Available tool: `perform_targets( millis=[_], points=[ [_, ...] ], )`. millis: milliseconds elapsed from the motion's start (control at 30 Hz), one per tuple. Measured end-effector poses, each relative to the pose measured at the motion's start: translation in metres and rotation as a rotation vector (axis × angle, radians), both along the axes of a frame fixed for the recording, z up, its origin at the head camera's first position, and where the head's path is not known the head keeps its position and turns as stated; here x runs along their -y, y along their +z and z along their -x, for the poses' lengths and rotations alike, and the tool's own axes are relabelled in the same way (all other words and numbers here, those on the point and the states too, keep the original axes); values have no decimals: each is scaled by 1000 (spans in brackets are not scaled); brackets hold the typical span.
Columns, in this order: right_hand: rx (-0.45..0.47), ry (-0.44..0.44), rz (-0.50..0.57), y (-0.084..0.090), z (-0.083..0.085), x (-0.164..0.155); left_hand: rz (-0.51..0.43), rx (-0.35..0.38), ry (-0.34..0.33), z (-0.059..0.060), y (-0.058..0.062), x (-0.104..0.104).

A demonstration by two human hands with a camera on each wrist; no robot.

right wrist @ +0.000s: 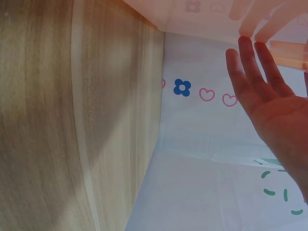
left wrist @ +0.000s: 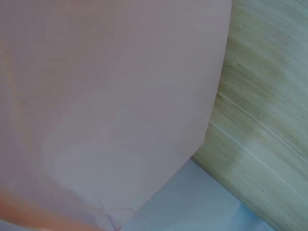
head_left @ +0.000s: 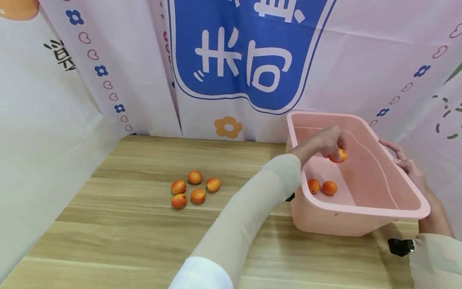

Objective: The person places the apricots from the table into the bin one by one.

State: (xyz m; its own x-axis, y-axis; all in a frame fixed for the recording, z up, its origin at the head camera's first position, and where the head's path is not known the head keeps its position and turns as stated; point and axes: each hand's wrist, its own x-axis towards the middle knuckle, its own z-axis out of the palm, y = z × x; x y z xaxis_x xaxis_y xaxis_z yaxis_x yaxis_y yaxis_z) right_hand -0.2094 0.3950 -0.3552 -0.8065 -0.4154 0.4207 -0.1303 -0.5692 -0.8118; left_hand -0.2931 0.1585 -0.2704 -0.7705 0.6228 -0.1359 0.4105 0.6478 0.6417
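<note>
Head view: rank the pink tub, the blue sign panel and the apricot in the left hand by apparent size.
1. Blue sign panel, cropped at the top, and pink tub: too similar to rank.
2. Apricot gripped by the left hand, plainly smallest.

Both arms wear long beige sleeves (head_left: 249, 212), the left one white-edged near the shoulder.

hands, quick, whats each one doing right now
Left hand: pinches an apricot over the pink tub.
Right hand: open, straight fingers on the tub's far rim.
</note>
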Motion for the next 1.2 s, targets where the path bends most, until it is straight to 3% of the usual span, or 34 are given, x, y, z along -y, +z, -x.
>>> perform_targets(
  millis=[333, 900, 1033, 1200],
  points=[
    [3, 29, 2, 0, 1, -2, 20, 69, 101, -1, -4, -1],
    [11, 51, 21, -2, 3, -3, 143, 46, 180, -2, -8, -1],
    [5, 21, -16, 0, 1, -3, 175, 23, 159, 1, -9, -2],
    [12, 12, -19, 0, 0, -1, 243, -64, 91, 4, -8, -1]
  ],
)
